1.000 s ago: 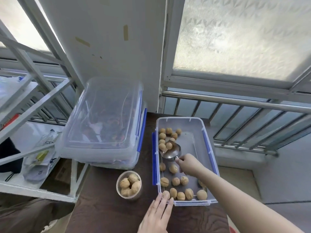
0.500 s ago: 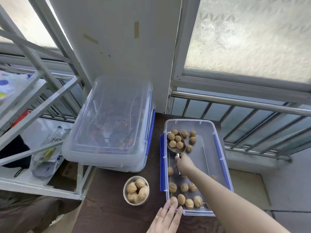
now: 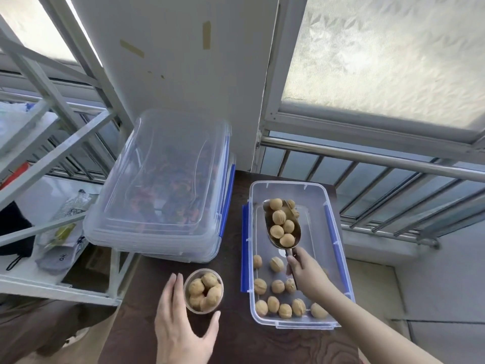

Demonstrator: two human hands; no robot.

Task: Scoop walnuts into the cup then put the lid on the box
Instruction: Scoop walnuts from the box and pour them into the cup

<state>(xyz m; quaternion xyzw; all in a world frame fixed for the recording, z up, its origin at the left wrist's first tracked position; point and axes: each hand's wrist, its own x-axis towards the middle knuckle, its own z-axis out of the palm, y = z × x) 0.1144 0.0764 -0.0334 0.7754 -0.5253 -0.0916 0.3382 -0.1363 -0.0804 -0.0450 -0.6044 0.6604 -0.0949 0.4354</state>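
Note:
A clear plastic box point(image 3: 333, 232) with blue side clips lies open on the dark wooden table point(image 3: 236, 340). Loose walnuts point(image 3: 278, 287) lie in its near half. My right hand point(image 3: 305, 269) grips the handle of a metal scoop point(image 3: 282, 224), lifted above the box and loaded with several walnuts. A small clear cup point(image 3: 203, 291) partly filled with walnuts stands left of the box. My left hand point(image 3: 181, 327) is spread around the cup's near left side, fingers apart; whether it touches the cup I cannot tell. The box's lid is not clearly seen.
Stacked clear storage boxes point(image 3: 162, 185) with lids sit at the table's back left, close to the cup. A white metal rack point(image 3: 52, 158) with bags stands left. A wall, a window and a steel railing point(image 3: 367, 156) bound the back and right.
The scoop has come up out of the box holding more walnuts. My left hand has left the box's front edge and moved left to the cup. The camera has moved closer.

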